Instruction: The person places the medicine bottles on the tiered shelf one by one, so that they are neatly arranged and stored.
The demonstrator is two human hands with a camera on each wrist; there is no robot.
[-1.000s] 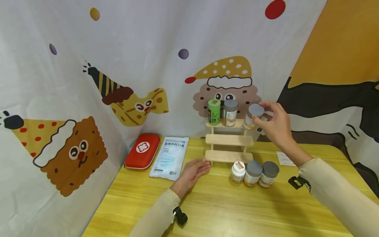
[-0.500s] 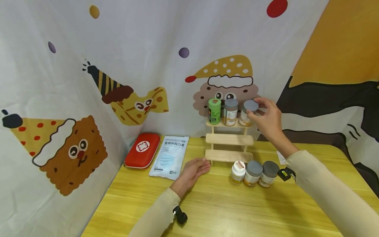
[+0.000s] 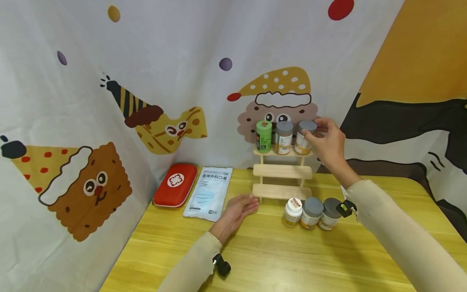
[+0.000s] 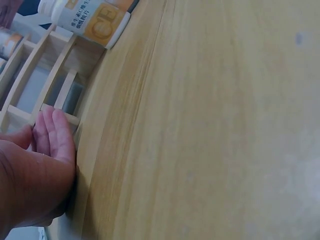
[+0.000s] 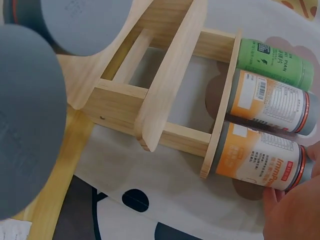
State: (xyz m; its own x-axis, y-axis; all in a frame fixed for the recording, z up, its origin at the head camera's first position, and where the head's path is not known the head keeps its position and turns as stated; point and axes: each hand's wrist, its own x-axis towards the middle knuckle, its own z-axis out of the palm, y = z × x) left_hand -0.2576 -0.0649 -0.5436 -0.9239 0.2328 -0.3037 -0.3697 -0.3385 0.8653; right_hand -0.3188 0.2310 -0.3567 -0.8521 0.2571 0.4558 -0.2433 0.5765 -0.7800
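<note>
A three-tier wooden rack (image 3: 282,171) stands at the back of the table. My right hand (image 3: 330,142) holds a grey-lidded supplement jar (image 3: 304,142) by its lid, thumb in front and fingers on the right side. That jar stands upright at the right end of the top tier. Beside it are another grey-lidded jar (image 3: 283,140) and a green bottle (image 3: 264,138). My left hand (image 3: 237,213) rests at the rack's lower left end; in the left wrist view its straight fingers (image 4: 60,135) touch the wood.
In front of the rack stand a small white bottle (image 3: 293,213) and two grey-lidded jars, one of them (image 3: 311,214) in the middle. To the left lie a mask packet (image 3: 208,194) and a red case (image 3: 176,184). A printed cloth (image 3: 182,48) hangs behind.
My right hand has moved left with the jar, which was tilted off the right end and now stands upright beside the other two. My left hand has stayed put.
</note>
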